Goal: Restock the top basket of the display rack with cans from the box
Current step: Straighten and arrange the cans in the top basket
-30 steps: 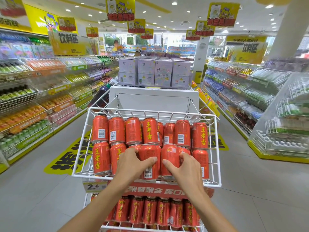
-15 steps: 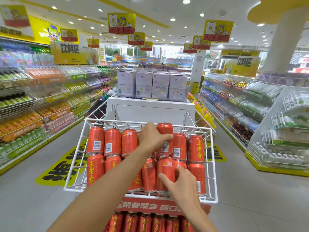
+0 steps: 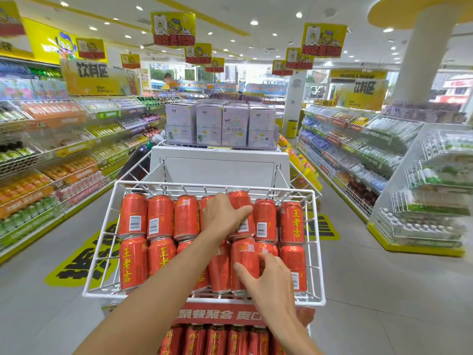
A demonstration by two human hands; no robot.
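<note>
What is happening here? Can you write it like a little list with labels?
place: shop aisle with drink shelves on both sides
basket: white wire top basket, nearly full
cans: red cans lying in two rows
left hand: left hand resting on a back-row can
right hand: right hand touching a front-row can
below: more red cans on the lower tier
behind: purple boxes on a white stand
</note>
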